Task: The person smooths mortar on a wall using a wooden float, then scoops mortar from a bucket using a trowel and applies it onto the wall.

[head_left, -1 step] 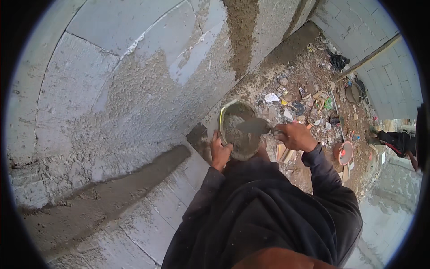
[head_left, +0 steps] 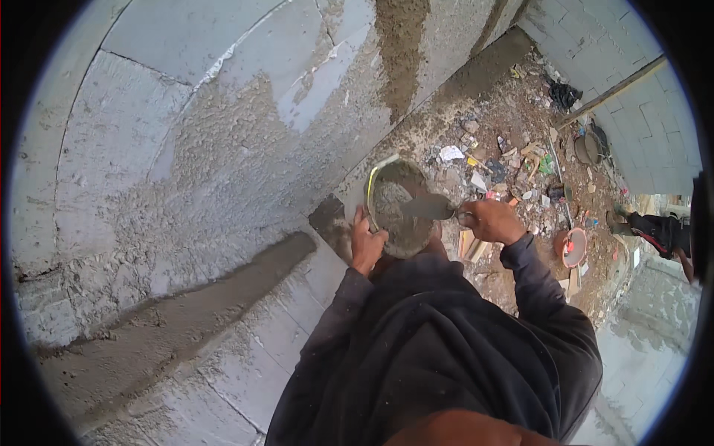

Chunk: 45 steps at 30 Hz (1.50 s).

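A round bucket (head_left: 370, 195) with a pale yellow-green rim holds wet grey mortar (head_left: 405, 236). My left hand (head_left: 366, 247) is closed on the bucket's near left rim, thumb pointing inward. In my right hand (head_left: 494, 221), at the opposite side, I grip the handle of a trowel (head_left: 427, 207). Its dark flat blade reaches left over the mortar; whether it presses into the surface I cannot tell. The bucket is close in front of my body, beside the corner of the partly plastered wall (head_left: 245, 141).
A band of wet mortar (head_left: 171, 327) runs along the block ledge at lower left. Rubble and litter (head_left: 513, 163) cover the ground at right, with an orange basin (head_left: 571, 247) and a dark bucket (head_left: 589, 147). A wooden pole (head_left: 613, 93) leans there. Another person (head_left: 666, 234) is at far right.
The trowel blade has shifted slightly right over the mortar with my right hand. The bucket sits a little higher and further right in view. Both hands keep their grip.
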### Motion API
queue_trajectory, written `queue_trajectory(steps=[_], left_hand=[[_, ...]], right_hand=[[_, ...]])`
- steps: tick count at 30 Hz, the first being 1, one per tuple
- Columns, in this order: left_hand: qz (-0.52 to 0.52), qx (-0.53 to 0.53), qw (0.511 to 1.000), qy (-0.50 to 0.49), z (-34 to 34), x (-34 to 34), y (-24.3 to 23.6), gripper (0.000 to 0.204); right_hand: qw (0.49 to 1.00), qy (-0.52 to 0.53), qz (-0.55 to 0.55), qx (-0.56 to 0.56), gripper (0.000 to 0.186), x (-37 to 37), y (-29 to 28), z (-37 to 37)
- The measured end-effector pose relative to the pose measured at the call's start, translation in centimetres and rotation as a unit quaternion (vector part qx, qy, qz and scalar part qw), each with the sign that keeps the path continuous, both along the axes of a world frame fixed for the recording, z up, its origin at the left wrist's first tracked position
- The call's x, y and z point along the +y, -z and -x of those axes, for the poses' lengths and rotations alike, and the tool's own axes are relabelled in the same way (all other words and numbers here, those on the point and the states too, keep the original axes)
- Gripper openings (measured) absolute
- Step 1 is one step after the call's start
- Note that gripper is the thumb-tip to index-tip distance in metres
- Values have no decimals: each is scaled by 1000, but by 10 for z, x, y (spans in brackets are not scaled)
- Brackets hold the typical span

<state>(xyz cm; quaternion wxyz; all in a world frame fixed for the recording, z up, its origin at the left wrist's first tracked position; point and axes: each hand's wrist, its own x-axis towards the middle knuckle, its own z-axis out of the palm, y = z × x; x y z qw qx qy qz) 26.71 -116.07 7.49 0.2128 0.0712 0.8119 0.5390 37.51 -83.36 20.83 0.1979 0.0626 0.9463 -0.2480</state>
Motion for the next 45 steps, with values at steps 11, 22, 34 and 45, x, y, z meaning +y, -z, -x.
queue_trajectory(steps=[11,22,34,45], left_hand=[[-140,-144,978,51,17,37,-22,83],[-109,-174,979,9,11,11,3,87],[-71,-42,995,48,-14,-4,1,60],[-22,-40,998,34,-11,5,5,63]], right_hand=[[780,350,507,-107,24,-47,119,-59],[638,346,575,378,31,-20,-93,46],[675,360,372,525,38,-24,-85,301],[998,40,51,10,29,-13,-51,10]])
